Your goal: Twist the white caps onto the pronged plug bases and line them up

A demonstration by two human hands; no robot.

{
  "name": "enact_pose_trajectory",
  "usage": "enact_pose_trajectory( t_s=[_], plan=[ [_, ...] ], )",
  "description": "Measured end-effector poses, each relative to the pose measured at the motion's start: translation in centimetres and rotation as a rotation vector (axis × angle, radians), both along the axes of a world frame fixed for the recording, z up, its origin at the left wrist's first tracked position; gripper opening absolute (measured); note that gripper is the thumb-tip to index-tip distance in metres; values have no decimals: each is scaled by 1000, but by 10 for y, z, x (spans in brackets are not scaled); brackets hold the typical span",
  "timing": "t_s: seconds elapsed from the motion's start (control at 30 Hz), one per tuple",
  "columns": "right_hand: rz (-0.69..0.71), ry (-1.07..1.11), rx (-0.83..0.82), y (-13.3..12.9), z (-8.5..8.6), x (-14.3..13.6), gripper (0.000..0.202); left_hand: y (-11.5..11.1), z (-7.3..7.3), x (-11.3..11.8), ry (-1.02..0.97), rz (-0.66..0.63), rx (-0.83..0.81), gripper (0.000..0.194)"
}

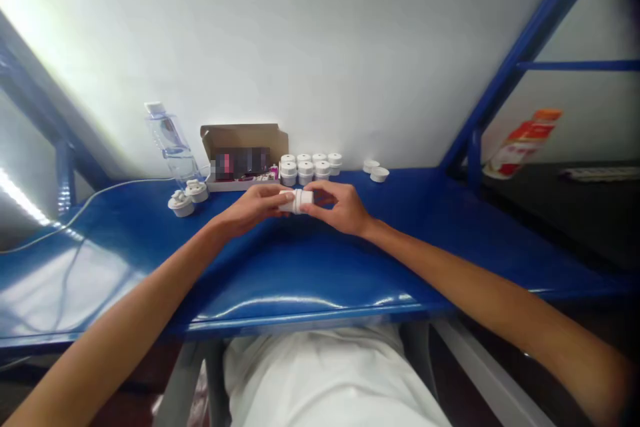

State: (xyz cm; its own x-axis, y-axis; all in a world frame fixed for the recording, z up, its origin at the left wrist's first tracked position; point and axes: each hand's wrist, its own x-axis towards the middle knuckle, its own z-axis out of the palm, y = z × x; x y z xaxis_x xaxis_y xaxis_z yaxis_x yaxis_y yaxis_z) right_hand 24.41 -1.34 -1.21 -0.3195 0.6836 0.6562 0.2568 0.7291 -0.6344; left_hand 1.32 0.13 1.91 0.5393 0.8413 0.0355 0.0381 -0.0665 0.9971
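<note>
A small white round plastic housing is held sideways above the blue table, with a seam ring around its middle. My left hand grips its left end between thumb and fingers. On the right end, the fingers and thumb of my right hand are closed around it. Behind my hands, several similar white housings stand upright in two rows. Two white pieces with parts on top sit at the left, and two shallow white cups lie at the right.
An open cardboard box with dark and pink contents stands against the wall. Left of it is a clear water bottle near a white cable. A red bottle with an orange cap stands at the right, beyond the blue frame.
</note>
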Motion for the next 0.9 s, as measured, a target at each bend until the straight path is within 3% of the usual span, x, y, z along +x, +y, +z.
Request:
enact_pose_trajectory(
  t_s=[0.1, 0.2, 0.3, 0.37, 0.53, 0.6, 0.73, 0.9],
  plan=[
    [51, 129, -358, 4, -4, -4, 42, -1, 0, 2, -8, 3, 81, 46],
    [107, 198, -522, 6, -6, -6, 48, 0, -3, 4, -32, 44, 131, 50],
    [113, 222, -472, 6, -6, -5, 46, 2, -6, 5, -50, 77, 142, 47],
    [94, 224, -410, 5, -5, -4, 58, 2, -6, 5, -55, 90, 140, 46],
    [123, 170, -570, 8, -3, 0, 52, 3, -7, 5, -56, 112, 141, 48],
    [137, 157, -557, 9, -2, 2, 55, 4, -8, 5, -59, 115, 146, 49],
    [139, 122, -612, 9, 2, 3, 38, 5, -10, 5, -63, 107, 144, 49],
    [122, 180, -616, 8, 5, 3, 43, 2, -9, 8, -51, 113, 140, 48]
  ],
)
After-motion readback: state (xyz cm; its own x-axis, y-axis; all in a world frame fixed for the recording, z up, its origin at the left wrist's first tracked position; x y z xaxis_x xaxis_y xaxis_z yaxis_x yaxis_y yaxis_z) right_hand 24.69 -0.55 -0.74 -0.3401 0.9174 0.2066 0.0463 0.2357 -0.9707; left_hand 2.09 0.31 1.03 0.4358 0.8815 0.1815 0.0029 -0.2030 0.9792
